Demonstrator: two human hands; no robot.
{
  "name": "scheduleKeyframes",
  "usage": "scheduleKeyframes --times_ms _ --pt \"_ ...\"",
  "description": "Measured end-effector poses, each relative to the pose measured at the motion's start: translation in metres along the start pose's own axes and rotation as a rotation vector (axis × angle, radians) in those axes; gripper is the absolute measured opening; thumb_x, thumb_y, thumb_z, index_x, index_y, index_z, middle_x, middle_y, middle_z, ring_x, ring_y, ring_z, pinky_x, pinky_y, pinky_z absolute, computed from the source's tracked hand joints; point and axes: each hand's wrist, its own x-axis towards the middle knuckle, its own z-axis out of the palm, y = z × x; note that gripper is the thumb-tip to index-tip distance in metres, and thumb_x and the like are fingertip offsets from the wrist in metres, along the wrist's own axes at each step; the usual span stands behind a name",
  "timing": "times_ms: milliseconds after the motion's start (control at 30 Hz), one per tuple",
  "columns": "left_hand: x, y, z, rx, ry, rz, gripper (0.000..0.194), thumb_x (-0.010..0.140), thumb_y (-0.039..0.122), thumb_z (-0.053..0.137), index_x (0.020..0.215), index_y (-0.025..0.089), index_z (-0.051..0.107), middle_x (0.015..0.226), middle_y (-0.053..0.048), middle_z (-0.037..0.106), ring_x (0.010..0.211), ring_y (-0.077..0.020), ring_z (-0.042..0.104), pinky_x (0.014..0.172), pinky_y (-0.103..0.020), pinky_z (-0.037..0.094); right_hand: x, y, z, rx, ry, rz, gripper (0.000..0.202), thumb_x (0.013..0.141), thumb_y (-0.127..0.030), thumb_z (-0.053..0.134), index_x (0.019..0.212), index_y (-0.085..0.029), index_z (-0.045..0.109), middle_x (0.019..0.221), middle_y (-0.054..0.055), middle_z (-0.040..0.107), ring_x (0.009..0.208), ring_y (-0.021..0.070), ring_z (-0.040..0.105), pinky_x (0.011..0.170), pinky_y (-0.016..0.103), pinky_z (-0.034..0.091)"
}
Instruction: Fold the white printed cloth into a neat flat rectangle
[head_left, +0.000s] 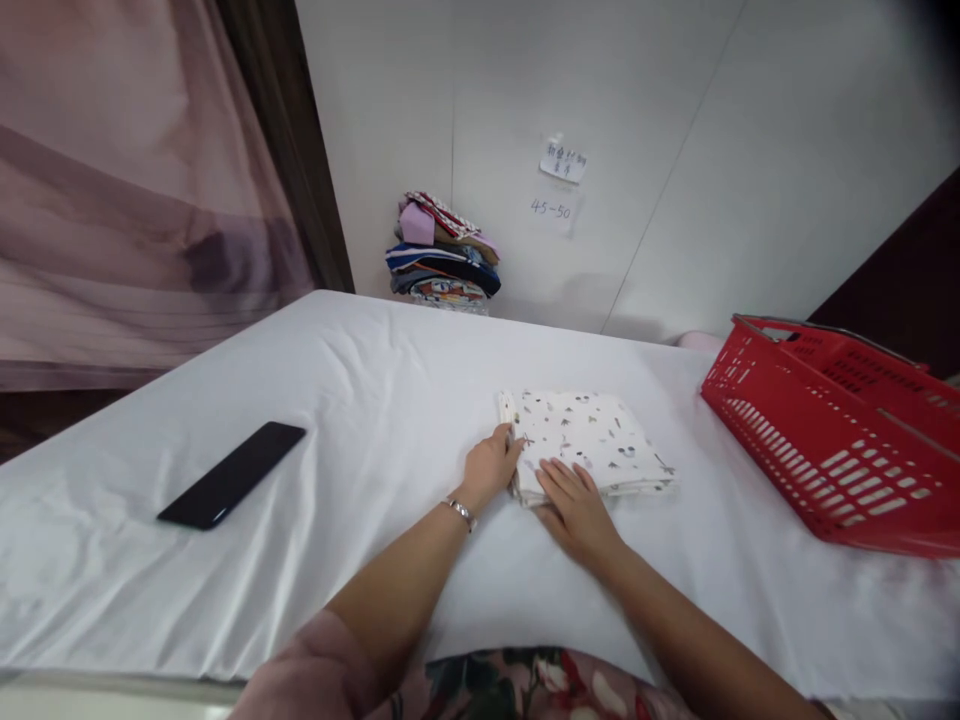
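Note:
A folded white cloth (592, 435) with a small scattered print lies flat on the white-covered table, its layers stacked into a rough rectangle. At its left edge my left hand (489, 465) is closed, the thumb and fingers pinching the folded side. A silver bracelet (460, 514) circles that wrist. My right hand (581, 510) rests on the near edge of the cloth with its fingers stretched out over the top. The right thumb is partly hidden at the near side of the fold.
A black phone-like slab (232, 476) lies on the left of the table (360, 400). A red plastic basket (832, 440) stands at the right. Against the wall, behind the far edge, is a stack of folded clothes (444, 250). Handwritten paper notes (562, 160) hang above.

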Motion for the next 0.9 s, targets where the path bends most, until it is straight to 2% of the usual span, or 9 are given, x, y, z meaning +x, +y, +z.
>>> scheduleKeyframes --times_ms 133,267,533,733,800,900 --pt "0.001 0.000 0.002 0.003 0.007 0.014 0.044 0.089 0.048 0.034 0.125 0.024 0.042 0.094 -0.006 0.067 0.085 -0.0198 0.063 0.070 -0.027 0.041 0.004 -0.003 -0.007 0.056 0.003 0.065 0.042 0.091 -0.037 0.036 0.129 -0.021 0.047 0.135 0.008 0.046 0.128 0.0238 0.034 0.104 0.044 0.023" --pt "0.001 0.000 0.004 0.001 0.024 0.020 0.045 0.088 0.050 0.036 0.125 0.024 0.042 0.094 -0.005 0.067 0.086 -0.0199 0.062 0.070 -0.027 0.041 0.008 -0.004 -0.012 0.119 0.033 0.050 0.037 0.091 -0.034 0.036 0.120 -0.020 0.054 0.128 0.008 0.052 0.123 0.0224 0.040 0.100 0.039 0.029" --pt "0.001 0.001 0.002 -0.006 0.022 0.019 0.046 0.088 0.050 0.037 0.124 0.023 0.043 0.092 -0.004 0.068 0.083 -0.0198 0.063 0.067 -0.027 0.040 0.023 -0.008 -0.005 0.175 0.049 0.034 0.036 0.090 -0.034 0.037 0.117 -0.023 0.057 0.123 0.008 0.055 0.116 0.0237 0.046 0.097 0.039 0.034" --pt "0.001 0.000 0.002 -0.026 0.017 0.023 0.047 0.088 0.053 0.034 0.124 0.024 0.043 0.093 -0.005 0.068 0.084 -0.0198 0.062 0.066 -0.026 0.040 0.025 -0.005 -0.003 0.302 0.141 0.074 0.037 0.092 -0.037 0.033 0.110 -0.022 0.062 0.110 0.008 0.062 0.104 0.0226 0.054 0.093 0.039 0.039" --pt "0.001 0.001 0.002 -0.029 0.007 0.010 0.048 0.088 0.054 0.032 0.123 0.024 0.044 0.093 -0.005 0.068 0.084 -0.0197 0.062 0.067 -0.026 0.040 0.023 -0.002 -0.002 0.312 0.193 0.046 0.034 0.092 -0.035 0.035 0.109 -0.022 0.062 0.108 0.008 0.063 0.102 0.0226 0.056 0.090 0.040 0.041" --pt "0.001 0.001 0.002 -0.026 -0.008 -0.009 0.048 0.088 0.054 0.034 0.123 0.024 0.044 0.094 -0.006 0.067 0.085 -0.0198 0.063 0.068 -0.026 0.040 0.021 0.002 -0.002 0.295 0.255 -0.099 0.027 0.091 -0.030 0.040 0.104 -0.021 0.062 0.102 0.009 0.064 0.097 0.0213 0.057 0.086 0.039 0.045"
